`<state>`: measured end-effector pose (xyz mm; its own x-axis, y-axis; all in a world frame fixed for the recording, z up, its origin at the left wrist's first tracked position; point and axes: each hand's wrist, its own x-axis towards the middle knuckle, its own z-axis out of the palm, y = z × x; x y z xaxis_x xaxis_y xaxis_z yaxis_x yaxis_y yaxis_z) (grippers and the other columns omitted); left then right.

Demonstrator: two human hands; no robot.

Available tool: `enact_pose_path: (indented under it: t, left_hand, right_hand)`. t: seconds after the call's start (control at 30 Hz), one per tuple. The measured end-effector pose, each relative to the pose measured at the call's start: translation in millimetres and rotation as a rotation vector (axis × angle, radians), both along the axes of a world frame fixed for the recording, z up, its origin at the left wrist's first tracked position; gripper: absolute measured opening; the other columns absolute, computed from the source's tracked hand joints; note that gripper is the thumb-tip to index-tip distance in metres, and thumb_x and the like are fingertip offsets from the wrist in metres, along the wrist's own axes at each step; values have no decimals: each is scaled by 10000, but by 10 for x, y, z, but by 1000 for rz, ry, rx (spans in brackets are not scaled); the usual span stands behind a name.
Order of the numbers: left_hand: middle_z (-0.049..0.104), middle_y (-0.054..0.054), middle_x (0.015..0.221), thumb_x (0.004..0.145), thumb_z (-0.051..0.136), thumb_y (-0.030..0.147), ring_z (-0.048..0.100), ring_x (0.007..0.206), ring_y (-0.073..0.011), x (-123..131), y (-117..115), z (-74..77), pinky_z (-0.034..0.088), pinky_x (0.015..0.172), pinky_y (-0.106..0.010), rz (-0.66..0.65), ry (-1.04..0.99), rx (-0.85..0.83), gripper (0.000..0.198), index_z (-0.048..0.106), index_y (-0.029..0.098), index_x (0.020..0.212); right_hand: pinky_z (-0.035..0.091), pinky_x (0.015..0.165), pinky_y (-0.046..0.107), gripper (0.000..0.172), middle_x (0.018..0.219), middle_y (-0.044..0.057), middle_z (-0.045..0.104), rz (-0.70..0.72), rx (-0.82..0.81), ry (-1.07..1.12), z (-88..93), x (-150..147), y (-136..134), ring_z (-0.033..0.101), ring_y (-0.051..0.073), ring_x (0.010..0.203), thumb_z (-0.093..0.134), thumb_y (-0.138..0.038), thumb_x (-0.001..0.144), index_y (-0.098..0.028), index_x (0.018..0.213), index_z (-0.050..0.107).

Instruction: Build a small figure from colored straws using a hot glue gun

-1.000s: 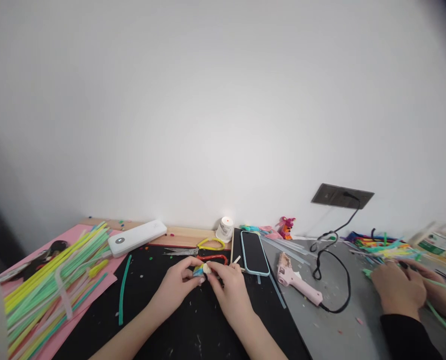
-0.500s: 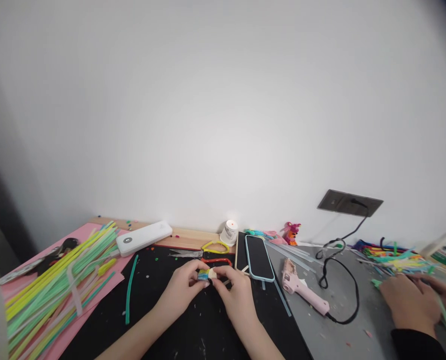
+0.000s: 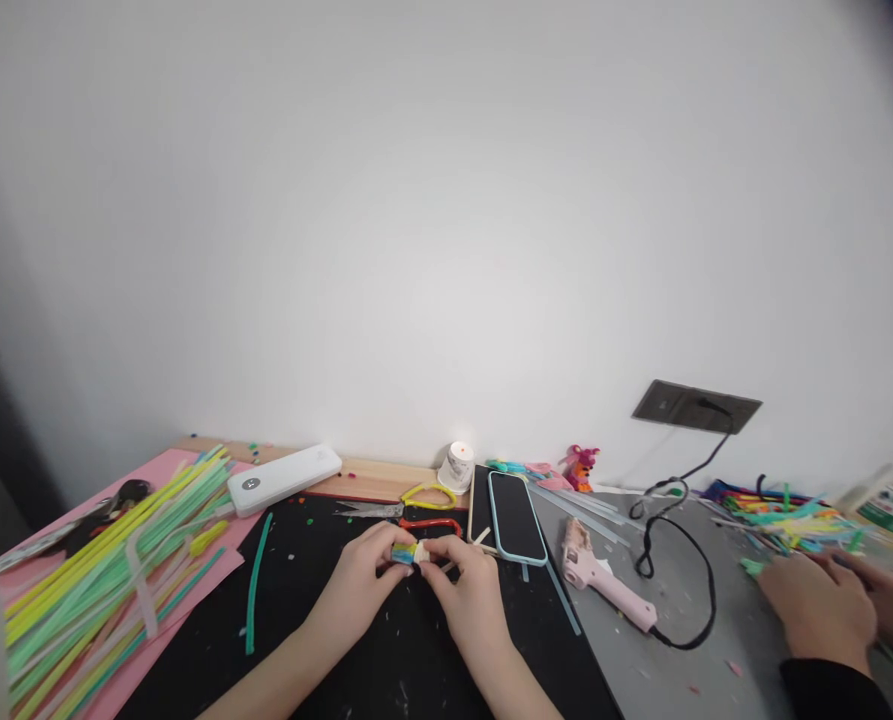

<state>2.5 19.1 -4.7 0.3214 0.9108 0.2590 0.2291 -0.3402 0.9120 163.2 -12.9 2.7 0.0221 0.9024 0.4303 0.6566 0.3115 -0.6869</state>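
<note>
Between my two hands is a small craft piece (image 3: 403, 553) in blue, yellow and cream, held over the black mat (image 3: 356, 660). My left hand (image 3: 371, 570) pinches its blue and yellow side. On the cream end, the fingertips of my right hand (image 3: 461, 575) are closed; fingers hide much of the piece. Just beyond my hands lie scissors (image 3: 371, 509) with yellow and red handles. A teal pipe cleaner (image 3: 257, 585) rests on the mat to the left of my left arm.
Pipe cleaners (image 3: 101, 590) and a white power bank (image 3: 285, 480) lie left. A paper cup (image 3: 456, 467) stands by the wall. To the right are a phone (image 3: 517, 517), a pink glue gun (image 3: 603, 580) with its cord, and a co-worker's hands (image 3: 821, 610) near more pipe cleaners (image 3: 798, 520).
My hands keep their pinch on the small piece, which has turned slightly. The whole view has shifted a little. At right, the co-worker's green strip has dropped lower.
</note>
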Motion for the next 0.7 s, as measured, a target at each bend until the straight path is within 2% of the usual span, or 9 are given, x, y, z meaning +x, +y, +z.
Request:
enact_pose_path:
  t: [0.17, 0.3, 0.43, 0.57, 0.7]
  left_hand:
    - [650, -18, 836, 714, 583, 154, 620, 770, -198, 5, -14, 14, 480, 701, -274, 22, 14, -14, 129, 659, 214, 799]
    - [678, 1, 781, 694, 592, 172, 630, 689, -186, 11, -14, 41, 474, 656, -270, 10, -68, -156, 151, 634, 204, 836]
    - [699, -19, 860, 665, 635, 192, 659, 738, -195, 14, 13, 45, 506, 708, -302, -23, -225, -281, 208, 618, 193, 873]
    - [679, -25, 911, 652, 706, 248, 650, 740, -182, 25, 37, -1, 524, 695, -307, -42, -267, -336, 257, 618, 185, 885]
    - [684, -22, 909, 649, 733, 244, 664, 801, -194, 41, 40, -44, 519, 758, -315, -68, -294, -336, 278, 617, 185, 894]
  right_hand:
    - [514, 706, 324, 200, 800, 24, 752, 2, -12, -10, -16, -6, 8, 683, 230, 746, 692, -54, 720, -195, 856, 736]
    - [516, 760, 349, 270, 892, 38, 756, 33, 39, -27, -41, 10, 12, 686, 246, 818, 703, -83, 718, -212, 954, 724]
    - [503, 836, 381, 325, 1002, 61, 740, 59, 137, -50, -25, 33, 7, 671, 250, 910, 693, -114, 745, -218, 1053, 689]
    - [489, 836, 377, 241, 961, 49, 738, 84, 206, -96, 25, 55, 6, 667, 227, 874, 635, -120, 799, -231, 1008, 684]
    - [478, 812, 367, 249, 925, 31, 731, 91, 184, -128, 59, 61, 1, 654, 218, 841, 615, -78, 798, -234, 980, 682]
